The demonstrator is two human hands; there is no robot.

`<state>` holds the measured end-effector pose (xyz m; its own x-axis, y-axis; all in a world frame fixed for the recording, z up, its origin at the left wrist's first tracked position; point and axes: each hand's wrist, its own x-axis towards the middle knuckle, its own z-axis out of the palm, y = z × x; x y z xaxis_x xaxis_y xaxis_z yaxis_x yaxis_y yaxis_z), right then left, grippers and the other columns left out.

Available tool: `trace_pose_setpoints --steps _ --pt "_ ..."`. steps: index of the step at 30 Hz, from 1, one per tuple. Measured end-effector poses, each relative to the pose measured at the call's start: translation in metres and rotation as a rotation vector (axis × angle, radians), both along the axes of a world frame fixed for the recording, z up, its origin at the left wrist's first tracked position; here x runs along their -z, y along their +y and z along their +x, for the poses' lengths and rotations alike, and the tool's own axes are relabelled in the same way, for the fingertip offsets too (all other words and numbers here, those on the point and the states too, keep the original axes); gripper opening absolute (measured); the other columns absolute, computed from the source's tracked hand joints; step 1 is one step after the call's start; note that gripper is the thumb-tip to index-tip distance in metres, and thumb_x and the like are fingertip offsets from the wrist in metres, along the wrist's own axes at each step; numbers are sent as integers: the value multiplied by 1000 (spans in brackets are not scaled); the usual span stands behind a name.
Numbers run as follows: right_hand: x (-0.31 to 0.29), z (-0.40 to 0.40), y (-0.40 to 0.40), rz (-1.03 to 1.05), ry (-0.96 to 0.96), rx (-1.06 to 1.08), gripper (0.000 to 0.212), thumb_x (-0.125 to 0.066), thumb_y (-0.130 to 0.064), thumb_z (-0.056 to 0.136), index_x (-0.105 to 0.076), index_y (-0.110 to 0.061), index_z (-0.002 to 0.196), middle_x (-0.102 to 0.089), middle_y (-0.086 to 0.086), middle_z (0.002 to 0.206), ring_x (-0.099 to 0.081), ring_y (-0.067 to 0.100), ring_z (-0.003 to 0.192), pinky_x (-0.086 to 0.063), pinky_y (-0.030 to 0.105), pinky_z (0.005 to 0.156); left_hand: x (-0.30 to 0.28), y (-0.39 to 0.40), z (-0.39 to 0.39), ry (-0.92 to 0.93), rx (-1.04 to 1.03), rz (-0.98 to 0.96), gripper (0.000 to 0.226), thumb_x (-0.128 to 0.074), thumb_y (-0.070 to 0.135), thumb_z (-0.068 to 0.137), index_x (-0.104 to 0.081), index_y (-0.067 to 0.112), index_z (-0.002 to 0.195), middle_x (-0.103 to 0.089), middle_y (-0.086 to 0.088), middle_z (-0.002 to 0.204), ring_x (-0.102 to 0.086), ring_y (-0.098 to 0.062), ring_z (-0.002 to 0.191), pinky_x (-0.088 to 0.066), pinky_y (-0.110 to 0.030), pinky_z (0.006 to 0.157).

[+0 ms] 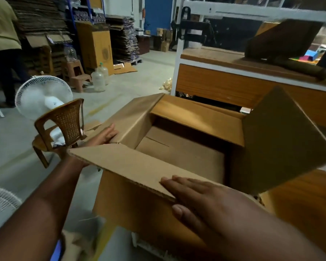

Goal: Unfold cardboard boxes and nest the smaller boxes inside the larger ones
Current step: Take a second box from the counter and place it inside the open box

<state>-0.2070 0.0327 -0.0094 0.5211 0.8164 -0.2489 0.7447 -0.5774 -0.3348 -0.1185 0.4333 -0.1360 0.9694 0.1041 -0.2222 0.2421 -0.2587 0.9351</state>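
At the far left stands a person in a pale shirt (0, 25), and nearer are a white round floor fan (43, 97) and a brown plastic chair with a mesh back (62, 125). Just right of the chair is my left hand (106, 135). Its fingers lie straight against the outside of the left flap of the large open brown cardboard box (177, 147), which is in front of me, between my two hands. This hand is not clenched; it presses flat on the cardboard.

The near flap sticks out toward me and to the left. My right hand (205, 196) rests on its right part, fingers stretched on top and the thumb under the edge, so it holds the flap lightly. The right flap stands up high at the right side.

The box opens upward, and its long side seems to run from left to right. Inside I see a flat cardboard bottom, and I cannot tell if it is a smaller box. I think the next move needs both hands to spread the flaps outward. Far right is a wooden shelf with a white frame (233, 85).
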Motion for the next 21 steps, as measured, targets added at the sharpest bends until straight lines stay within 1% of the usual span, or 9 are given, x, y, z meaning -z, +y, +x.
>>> trace_pose_setpoints --steps 2,4,5,8,11,15,17,18,21 --pt "14 -7 1 15 73 16 57 -14 -74 99 8 -75 152 6 -42 168 5 -14 155 -1 20 124 -2 1 -5 -35 88 158 81 -55 49 101 -8 15 158 -16 -5 168 -17 -21 157 -15 -16 117" --pt "24 -11 -4 71 150 44 56 -14 -70 102 -2 -70 157 4 -39 169 8 -12 156 4 23 125 -8 4 -13 30 51 225 54 -49 30 110 -17 28 153 -17 0 169 -11 -20 159 -8 -18 116" --pt "31 -13 -6 109 180 57 54 -17 -65 106 -9 -65 160 1 -37 171 7 -11 157 4 26 127 -9 3 -20 35 102 330 57 -56 42 106 -26 36 154 -21 8 168 -16 -16 158 -9 -22 119" --pt "65 -16 -8 187 171 15 55 -36 -50 112 -19 -52 164 -3 -29 174 7 -3 160 6 38 130 -10 7 -24 64 -12 450 99 -74 83 69 -41 46 154 -39 18 161 -36 -12 148 -25 -43 124" --pt "108 14 -14 144 15 31 85 -58 -57 102 -9 -40 169 5 -16 177 14 9 162 10 52 132 -19 -2 -30 126 -7 652 115 -77 86 56 -34 48 156 -43 6 160 -44 -23 143 -35 -49 120" --pt "148 58 -17 -28 -394 73 134 -76 -66 84 22 -30 166 33 2 172 35 31 156 22 56 126 -16 -45 -40 75 92 902 128 -79 69 71 -8 24 166 -5 4 174 -11 -20 159 -14 -36 126" --pt "148 67 -16 -16 -468 118 142 -81 -65 80 29 -30 162 32 7 173 26 37 159 17 51 126 -4 -65 -48 66 37 930 131 -80 66 75 4 22 166 8 5 174 4 -18 160 -7 -40 127" --pt "143 72 -16 2 -462 152 141 -81 -64 80 27 -29 164 23 10 176 11 37 163 4 48 129 4 -71 -50 67 -2 933 134 -80 67 74 7 24 165 12 6 173 9 -18 159 -6 -43 128" --pt "126 89 -12 24 -414 239 124 -81 -60 81 -4 -22 170 -36 11 168 -45 32 146 -40 44 114 16 -77 -55 65 -86 906 138 -81 71 69 9 30 165 13 9 173 14 -21 159 -8 -53 127"
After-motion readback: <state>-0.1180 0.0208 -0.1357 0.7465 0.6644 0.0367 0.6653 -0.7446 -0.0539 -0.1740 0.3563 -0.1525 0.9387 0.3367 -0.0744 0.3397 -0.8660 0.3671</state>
